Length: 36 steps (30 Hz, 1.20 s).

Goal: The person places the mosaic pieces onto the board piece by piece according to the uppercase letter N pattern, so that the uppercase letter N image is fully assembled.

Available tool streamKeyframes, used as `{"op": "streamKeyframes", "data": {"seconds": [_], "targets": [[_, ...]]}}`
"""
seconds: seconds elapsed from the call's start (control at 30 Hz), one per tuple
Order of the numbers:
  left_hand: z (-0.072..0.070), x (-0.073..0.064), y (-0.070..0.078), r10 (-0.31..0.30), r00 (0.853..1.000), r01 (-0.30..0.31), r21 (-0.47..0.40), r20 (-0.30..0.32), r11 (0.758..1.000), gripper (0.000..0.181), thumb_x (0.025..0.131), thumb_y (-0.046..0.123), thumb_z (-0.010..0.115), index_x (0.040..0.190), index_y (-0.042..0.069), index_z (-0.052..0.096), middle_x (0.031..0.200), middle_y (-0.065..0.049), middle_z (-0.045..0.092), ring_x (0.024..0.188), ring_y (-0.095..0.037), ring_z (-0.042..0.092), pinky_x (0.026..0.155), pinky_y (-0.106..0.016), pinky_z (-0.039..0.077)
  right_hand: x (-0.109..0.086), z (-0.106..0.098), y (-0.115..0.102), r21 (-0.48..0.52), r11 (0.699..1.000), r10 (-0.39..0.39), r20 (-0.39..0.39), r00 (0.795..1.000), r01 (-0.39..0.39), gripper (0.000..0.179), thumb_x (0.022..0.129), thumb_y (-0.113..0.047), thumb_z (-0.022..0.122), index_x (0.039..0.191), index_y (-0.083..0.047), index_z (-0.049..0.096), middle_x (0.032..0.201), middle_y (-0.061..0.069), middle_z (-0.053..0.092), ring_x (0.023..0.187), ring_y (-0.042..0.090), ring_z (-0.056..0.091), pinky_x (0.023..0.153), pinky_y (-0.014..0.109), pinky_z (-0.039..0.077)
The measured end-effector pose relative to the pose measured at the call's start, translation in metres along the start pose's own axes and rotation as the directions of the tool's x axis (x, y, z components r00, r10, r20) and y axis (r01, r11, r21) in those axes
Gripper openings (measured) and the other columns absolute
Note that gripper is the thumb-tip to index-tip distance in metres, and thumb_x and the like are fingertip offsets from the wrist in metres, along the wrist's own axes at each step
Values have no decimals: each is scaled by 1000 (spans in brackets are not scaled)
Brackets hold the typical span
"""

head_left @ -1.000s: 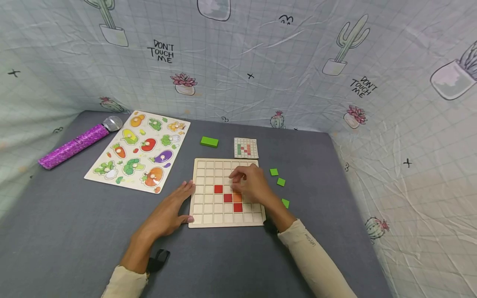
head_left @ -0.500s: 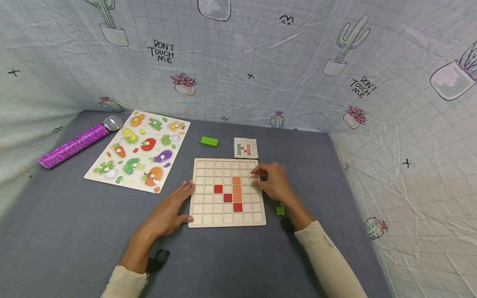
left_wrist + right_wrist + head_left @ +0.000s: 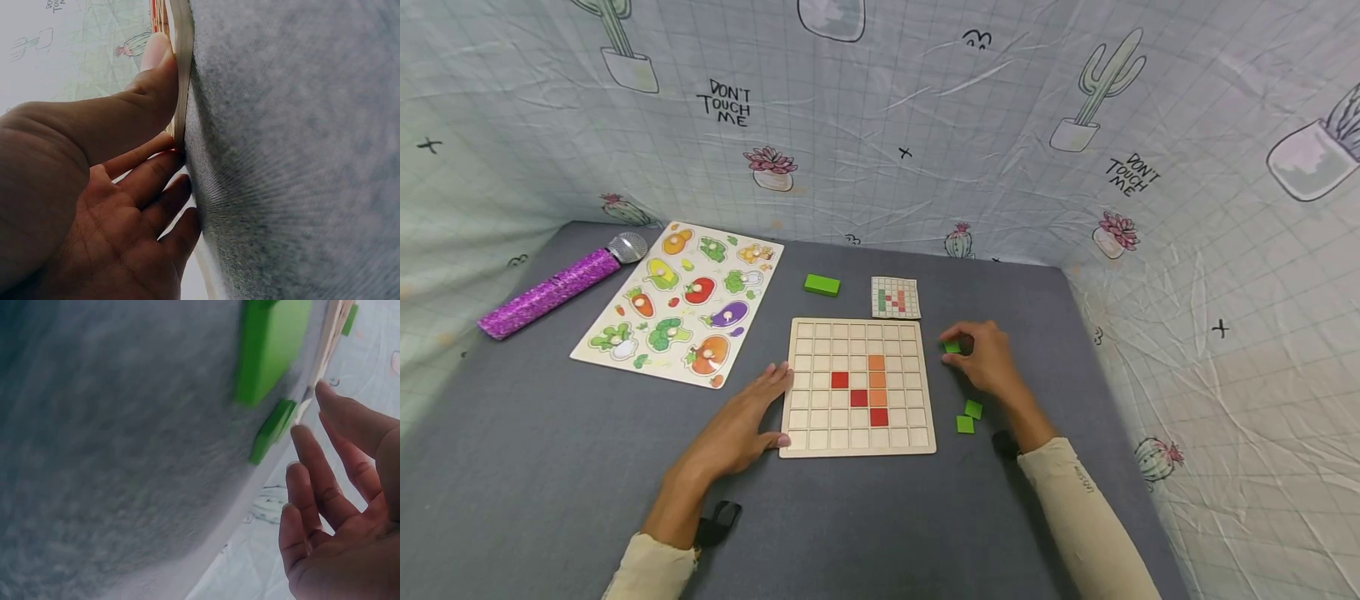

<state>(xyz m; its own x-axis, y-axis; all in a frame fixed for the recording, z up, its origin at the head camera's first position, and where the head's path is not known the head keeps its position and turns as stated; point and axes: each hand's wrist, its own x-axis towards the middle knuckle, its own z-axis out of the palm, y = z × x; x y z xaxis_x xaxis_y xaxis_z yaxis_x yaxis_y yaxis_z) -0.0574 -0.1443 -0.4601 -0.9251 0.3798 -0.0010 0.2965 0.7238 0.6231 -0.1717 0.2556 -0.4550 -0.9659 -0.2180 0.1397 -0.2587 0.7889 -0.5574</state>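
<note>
A pale wooden grid board [image 3: 807, 406] lies on the grey table, with red tiles [image 3: 839, 381] and orange tiles [image 3: 877, 380] in some of its cells. My left hand [image 3: 745, 425] rests at the board's left side, its thumb and fingertips touching the edge. To the right of the board, my right hand [image 3: 985, 358] has thumb and forefinger spread either side of a green tile [image 3: 952, 347], part of which the hand covers. Nearer to me lie two more green tiles [image 3: 965, 424]. In the right wrist view the fingers [image 3: 323, 481] are apart, with no tile between them.
Behind the board are a small printed pattern card [image 3: 895, 297] and a green block [image 3: 822, 286]. Further left lie a vegetable picture board [image 3: 673, 317] and a purple glitter microphone [image 3: 553, 292]. A patterned cloth [image 3: 887, 125] hangs behind and beside the table.
My right hand has moved from over the board to the green tile on its right, uncovering the orange tiles. The left hand has stayed at the board's edge.
</note>
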Motion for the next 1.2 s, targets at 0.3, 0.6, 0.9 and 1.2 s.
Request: {"op": "streamKeyframes", "data": {"seconds": [0.3, 0.6, 0.9, 1.2], "targets": [[0, 0, -1, 0, 1000, 0, 0, 5, 1000, 91, 81, 7, 90, 159, -4, 43, 171, -21, 35, 161, -45, 29, 125, -63, 33, 2, -2, 4, -74, 996, 50, 17, 999, -49, 33, 85, -7, 89, 116, -9, 81, 113, 14, 80, 101, 37, 63, 97, 56, 44], [0, 0, -1, 12, 1000, -12, -5, -7, 1000, 91, 81, 7, 91, 159, -4, 44, 170, -21, 37, 160, -45, 30, 125, -64, 34, 2, -1, -1, -90, 994, 74, 53, 996, -69, 27, 83, -10, 91, 109, -10, 82, 96, 10, 76, 93, 29, 67, 89, 49, 51], [1, 0, -1, 8, 1000, -8, -8, -7, 1000, 92, 80, 5, 91, 159, -5, 43, 171, -21, 36, 160, -46, 29, 125, -64, 32, 1, 4, -18, -86, 994, 63, 18, 998, -61, 17, 81, -15, 94, 94, -16, 82, 81, 1, 73, 75, 18, 64, 74, 37, 48], [1, 0, -1, 10, 1000, -10, -13, -10, 1000, 92, 80, 5, 90, 159, -5, 43, 171, -22, 36, 160, -46, 29, 124, -65, 32, -2, 8, -46, -37, 999, 25, -8, 1000, -25, 20, 80, -16, 94, 98, -17, 84, 82, 0, 75, 75, 17, 66, 69, 34, 50]]}}
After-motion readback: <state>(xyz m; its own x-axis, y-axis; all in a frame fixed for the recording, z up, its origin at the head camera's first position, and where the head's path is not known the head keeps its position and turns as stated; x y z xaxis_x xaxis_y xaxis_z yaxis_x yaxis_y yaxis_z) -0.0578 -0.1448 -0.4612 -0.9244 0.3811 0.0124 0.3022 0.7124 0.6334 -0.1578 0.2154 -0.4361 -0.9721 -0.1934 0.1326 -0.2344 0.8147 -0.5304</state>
